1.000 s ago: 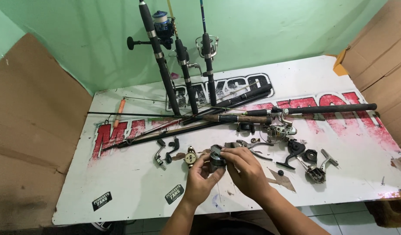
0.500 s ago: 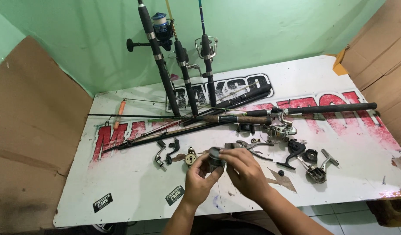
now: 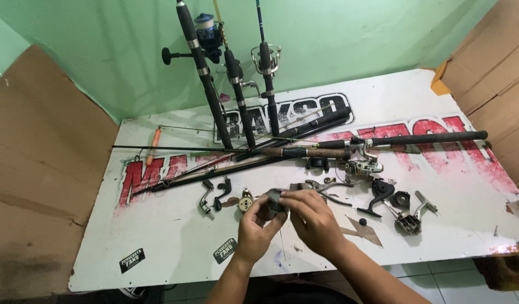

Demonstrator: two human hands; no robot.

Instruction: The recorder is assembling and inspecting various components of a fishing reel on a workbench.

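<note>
Both of my hands meet over the near middle of a white table [image 3: 158, 247]. My left hand [image 3: 256, 225] and my right hand [image 3: 311, 220] together grip a small dark fishing reel part [image 3: 275, 200] between the fingertips. Much of the part is hidden by my fingers. Just left of it lie a round brass-coloured gear [image 3: 246, 200] and two bent reel handles [image 3: 207, 198]. To the right lies a silver reel frame [image 3: 362, 167] mounted on a long black rod [image 3: 417, 138].
Several fishing rods [image 3: 206, 90] with reels lean on the green wall at the back. More rods lie flat across the table. Loose black reel parts [image 3: 400, 200] and a spool piece [image 3: 408, 222] sit at the right. Brown cardboard [image 3: 40, 169] flanks both sides.
My hands have stayed in the same place, with only slight finger movement on the small part. Nothing on the table has shifted.
</note>
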